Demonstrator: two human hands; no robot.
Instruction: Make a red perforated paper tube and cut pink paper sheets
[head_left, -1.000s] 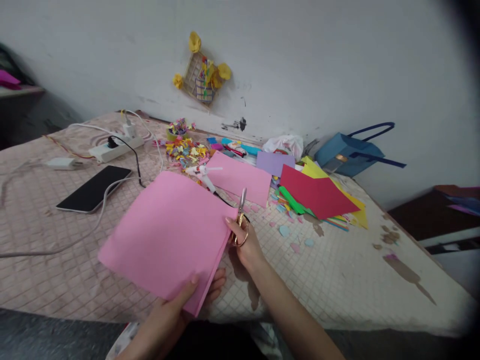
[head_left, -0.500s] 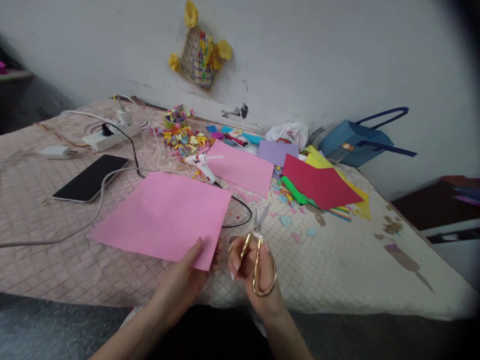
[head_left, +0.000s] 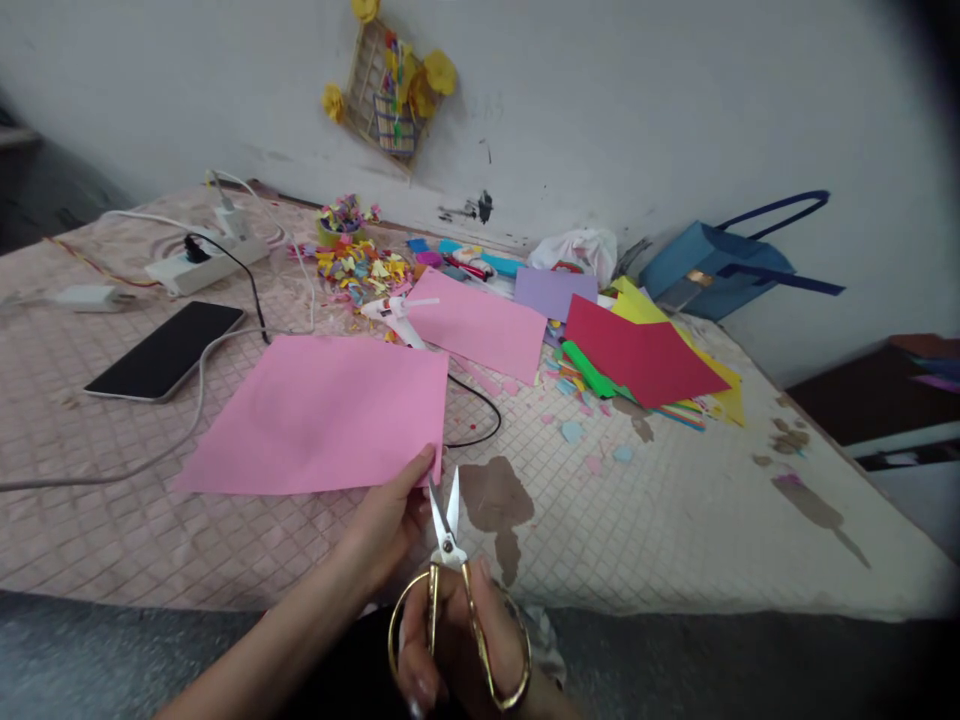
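My left hand (head_left: 396,515) pinches the near right corner of a pink sheet of paper (head_left: 322,415), thumb on top and fingers beneath. A pair of scissors (head_left: 448,548) with gold handles is in my right hand (head_left: 469,630), fingers through the loops. Its blades point away from me and stand slightly apart, with the tips close to the held corner of the paper. From this angle I cannot tell whether a blade touches the sheet. Behind the paper lies a white glue gun (head_left: 397,318), its cable partly hidden by the sheet.
Left lie a black phone (head_left: 166,350), a power strip (head_left: 206,265) and loose cables. Farther back are paper scraps (head_left: 364,270), another pink sheet (head_left: 480,325), a red sheet (head_left: 645,350) and a blue bag (head_left: 716,270). A brown stain (head_left: 496,495) marks the tablecloth.
My right hand has brought the scissors left and closer to me, near the paper's corner. The held sheet has shifted slightly, its near edge raised. The whole view has shifted a little.
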